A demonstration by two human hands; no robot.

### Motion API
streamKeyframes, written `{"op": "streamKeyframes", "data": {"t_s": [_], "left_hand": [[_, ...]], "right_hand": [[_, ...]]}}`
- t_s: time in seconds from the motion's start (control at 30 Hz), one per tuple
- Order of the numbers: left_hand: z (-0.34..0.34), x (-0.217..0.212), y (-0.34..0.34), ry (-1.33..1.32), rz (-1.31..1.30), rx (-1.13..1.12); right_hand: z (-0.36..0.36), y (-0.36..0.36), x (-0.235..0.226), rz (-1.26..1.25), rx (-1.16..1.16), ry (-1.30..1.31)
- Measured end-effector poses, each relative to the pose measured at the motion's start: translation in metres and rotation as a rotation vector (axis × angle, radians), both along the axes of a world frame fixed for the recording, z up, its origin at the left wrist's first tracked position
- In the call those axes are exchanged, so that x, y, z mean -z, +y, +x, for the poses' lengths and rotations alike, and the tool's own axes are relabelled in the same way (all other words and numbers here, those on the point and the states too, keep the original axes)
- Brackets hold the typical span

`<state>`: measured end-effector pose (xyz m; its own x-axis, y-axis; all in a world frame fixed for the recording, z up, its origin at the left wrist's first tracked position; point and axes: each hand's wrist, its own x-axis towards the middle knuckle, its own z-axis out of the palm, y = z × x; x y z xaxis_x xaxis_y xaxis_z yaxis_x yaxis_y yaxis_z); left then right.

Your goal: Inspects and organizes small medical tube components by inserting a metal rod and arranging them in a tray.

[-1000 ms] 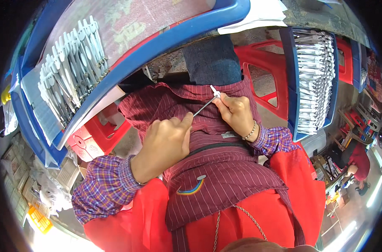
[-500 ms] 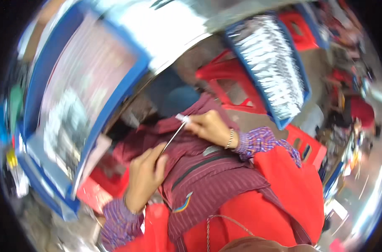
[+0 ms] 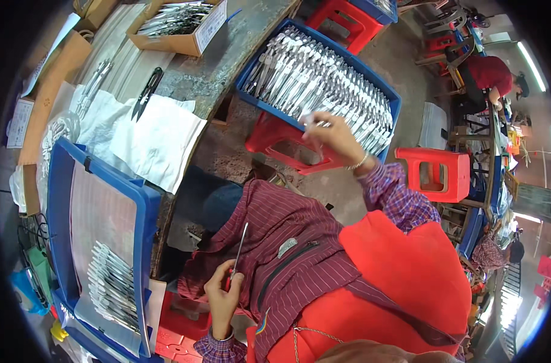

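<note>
My left hand (image 3: 223, 293) is closed around a slim metal tool (image 3: 242, 245), its bright shaft pointing up and a bit of red showing between the fingers. Its exact kind is unclear. Under it lies the maroon striped cloth (image 3: 293, 212) over my lap. My right hand (image 3: 336, 139) reaches to the near edge of a blue crate (image 3: 311, 121) filled with rows of slim metal tools with white ends (image 3: 324, 78). Its fingers are curled together, and a blurred whitish bit shows at the fingertips; I cannot make out what it is.
At left, another blue tray (image 3: 143, 242) holds a pile of slim metal pieces (image 3: 111, 284). The worktable carries white cloth (image 3: 154, 142), black-handled pliers (image 3: 147, 94) and a cardboard box (image 3: 198, 42) of metal pieces. Red stools (image 3: 436, 172) stand around; a person (image 3: 492, 75) bends at the far right.
My right hand has left the tip of the tool and swung right to the blue crate. My left hand has lowered with the tool still in it. The view has shifted and sharpened.
</note>
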<state>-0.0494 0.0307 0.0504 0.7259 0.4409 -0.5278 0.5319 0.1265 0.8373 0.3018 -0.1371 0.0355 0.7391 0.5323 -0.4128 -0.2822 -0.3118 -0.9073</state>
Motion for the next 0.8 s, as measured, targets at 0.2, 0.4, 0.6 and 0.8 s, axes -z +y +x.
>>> {"op": "streamKeyframes", "data": {"t_s": [0.2, 0.4, 0.6, 0.8], "left_hand": [[-0.002, 0.009, -0.009, 0.0, 0.051, 0.05], [0.0, 0.008, -0.013, 0.042, -0.022, 0.078], [0.003, 0.008, -0.012, 0.042, 0.0, 0.103], [0.004, 0.015, -0.012, -0.016, 0.023, 0.049]], "right_hand": [[0.059, -0.027, 0.017, -0.113, 0.287, -0.056], [0.082, -0.018, 0.051, -0.058, 0.344, -0.071], [0.079, -0.01, 0.068, -0.037, 0.389, -0.079], [0.078, -0.007, 0.076, -0.087, 0.375, -0.079]]}}
